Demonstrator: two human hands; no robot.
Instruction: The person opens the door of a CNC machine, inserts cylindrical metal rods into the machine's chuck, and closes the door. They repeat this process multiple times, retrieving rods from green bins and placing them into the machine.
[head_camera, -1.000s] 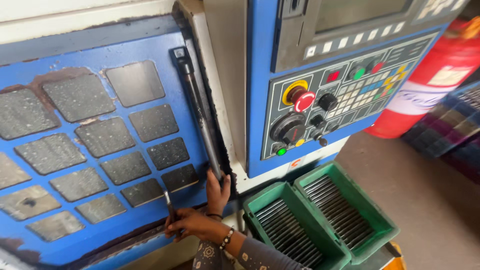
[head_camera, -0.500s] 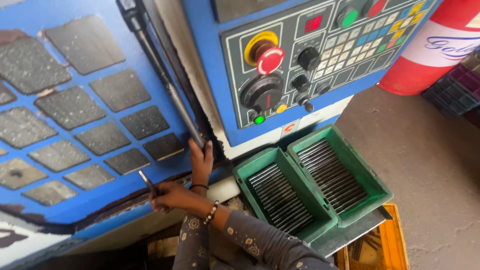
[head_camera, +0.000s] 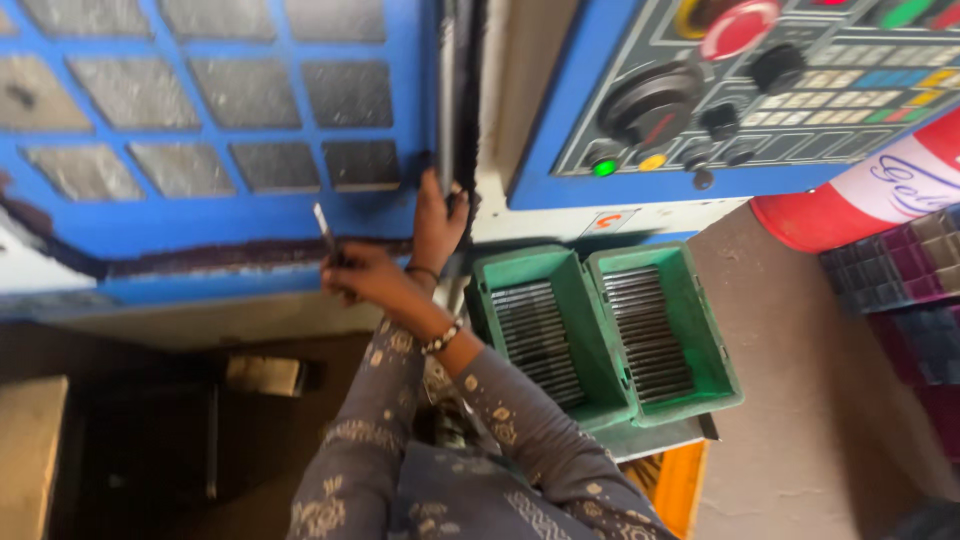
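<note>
Right hand (head_camera: 438, 222) wrapped around the bottom end of the vertical door handle bar (head_camera: 446, 90); bar's long axis runs straight up from the hand. Left hand (head_camera: 362, 275) just beside it, lower left, closed on a thin metal rod (head_camera: 325, 228) pointing up. Blue machine door (head_camera: 240, 215) behind both. Two green trays (head_camera: 610, 335) of rods lower right.

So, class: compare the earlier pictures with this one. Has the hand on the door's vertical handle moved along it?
No. That hand stays at the handle's lower end, beside the door's lowest window panes.
</note>
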